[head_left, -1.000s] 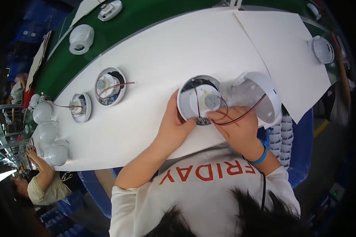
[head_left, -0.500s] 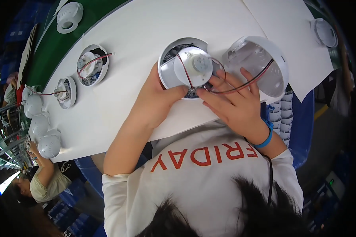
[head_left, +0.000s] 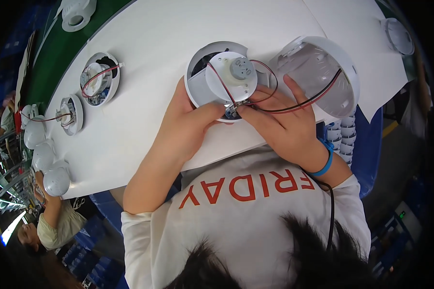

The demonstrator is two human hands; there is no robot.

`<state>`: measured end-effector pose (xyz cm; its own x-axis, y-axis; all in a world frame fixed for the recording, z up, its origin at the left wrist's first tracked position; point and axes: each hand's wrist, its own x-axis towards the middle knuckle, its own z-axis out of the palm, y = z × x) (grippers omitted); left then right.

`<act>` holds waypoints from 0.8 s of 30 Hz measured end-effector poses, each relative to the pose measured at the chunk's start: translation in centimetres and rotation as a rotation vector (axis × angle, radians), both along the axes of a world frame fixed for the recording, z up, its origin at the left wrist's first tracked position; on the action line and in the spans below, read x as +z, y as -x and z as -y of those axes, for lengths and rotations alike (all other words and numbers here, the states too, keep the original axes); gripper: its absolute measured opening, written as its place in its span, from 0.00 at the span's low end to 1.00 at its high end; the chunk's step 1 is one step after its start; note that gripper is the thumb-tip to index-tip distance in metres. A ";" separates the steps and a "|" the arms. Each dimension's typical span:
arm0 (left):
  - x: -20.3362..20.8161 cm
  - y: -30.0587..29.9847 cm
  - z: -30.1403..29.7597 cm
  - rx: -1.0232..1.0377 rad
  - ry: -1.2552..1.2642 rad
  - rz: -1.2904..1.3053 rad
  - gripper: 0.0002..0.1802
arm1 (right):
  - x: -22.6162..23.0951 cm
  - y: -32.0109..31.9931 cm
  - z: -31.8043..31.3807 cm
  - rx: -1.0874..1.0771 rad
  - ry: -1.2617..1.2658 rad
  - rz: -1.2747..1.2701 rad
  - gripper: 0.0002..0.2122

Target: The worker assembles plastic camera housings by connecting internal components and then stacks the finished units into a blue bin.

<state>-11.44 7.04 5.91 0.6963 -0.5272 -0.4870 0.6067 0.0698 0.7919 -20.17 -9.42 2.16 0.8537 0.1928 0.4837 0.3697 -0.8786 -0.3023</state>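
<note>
Fingers of the left hand (head_left: 190,123) curl around the left side of a white round housing (head_left: 203,92) at the centre of the frame, the thumb pressing over its near edge, seemingly to keep the rounded part from turning. Fingers of the right hand (head_left: 284,123) work opposite: thumb and nearest fingertip come close together at the circuit board (head_left: 231,113), while another finger lifts clear, perhaps to leave room for the wires. Whether those tips grip a plug is hidden, so I cannot tell. A red-and-black cable (head_left: 304,104) arcs across the right hand toward the open clear dome (head_left: 313,70), right of centre, which likely sits close because of that lead. The housing tilts so that its white disc (head_left: 219,86) and grey round part (head_left: 241,68) face upward, leaving the board in reach. Farther out on the white table (head_left: 152,62), two similar open units, one nearer (head_left: 97,82) and one farther left (head_left: 71,115), lie well apart, probably to keep their loose leads untangled. White globes (head_left: 56,181) line the table's left end.
</note>
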 end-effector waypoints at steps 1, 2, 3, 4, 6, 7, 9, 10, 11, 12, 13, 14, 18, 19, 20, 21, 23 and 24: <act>-0.1 -0.1 0.0 0.002 -0.004 -0.006 0.32 | 0.1 -0.1 0.1 0.015 0.001 0.006 0.09; -0.2 -0.2 -0.2 -0.008 -0.031 0.025 0.32 | 0.3 -0.3 0.2 0.017 -0.003 0.000 0.09; -0.4 -0.2 -0.2 -0.019 -0.057 0.056 0.31 | 0.6 -0.5 0.3 0.052 -0.029 -0.070 0.10; -0.7 -0.1 -0.3 -0.018 -0.060 0.050 0.31 | 0.7 -0.5 0.3 0.087 -0.055 -0.139 0.10; -1.8 0.2 -0.3 0.007 -0.111 0.261 0.31 | 0.8 -0.3 0.0 0.054 0.030 -0.093 0.10; -2.0 0.1 -0.5 0.007 -0.110 0.258 0.31 | 0.8 -0.2 -0.1 0.021 0.116 -0.044 0.09; -2.3 -0.1 -0.8 -0.064 -0.162 0.344 0.32 | 0.5 -0.2 -0.1 -0.002 0.115 -0.058 0.09; -2.2 -0.1 -0.8 -0.064 -0.161 0.344 0.32 | 0.4 -0.2 0.0 -0.023 0.113 -0.072 0.08; -2.0 0.1 -0.7 -0.045 -0.148 0.318 0.32 | 0.3 -0.1 0.0 -0.024 0.114 -0.073 0.08; -1.9 0.2 -0.6 -0.025 -0.136 0.291 0.31 | 0.2 -0.1 0.0 -0.044 0.133 -0.039 0.08; -2.0 0.1 -0.6 -0.025 -0.135 0.291 0.31 | 0.1 -0.1 0.0 -0.064 0.152 -0.004 0.07; -2.2 0.0 -0.7 -0.032 -0.097 0.283 0.31 | 0.2 -0.1 0.0 -0.066 0.152 -0.005 0.07; -1.5 -0.1 -0.6 -0.001 -0.072 0.188 0.31 | 0.5 -0.4 0.4 -0.036 0.047 0.000 0.10; -1.4 0.0 -0.6 -0.004 -0.069 0.190 0.31 | 0.5 -0.4 0.7 0.011 0.007 0.031 0.10; -1.2 0.0 -0.6 0.014 -0.048 0.190 0.31 | 0.5 -0.4 1.0 0.007 0.010 0.036 0.10; -1.1 0.0 -0.6 0.030 -0.025 0.191 0.32 | 0.5 -0.3 1.3 0.001 -0.231 0.014 0.10; -1.0 -0.2 -0.8 0.042 -0.039 0.201 0.32 | 0.9 -0.3 1.5 -0.006 -0.467 0.000 0.10; -1.0 -0.3 -1.0 0.058 -0.055 0.205 0.33 | 1.4 -0.2 1.5 -0.031 -0.541 -0.064 0.11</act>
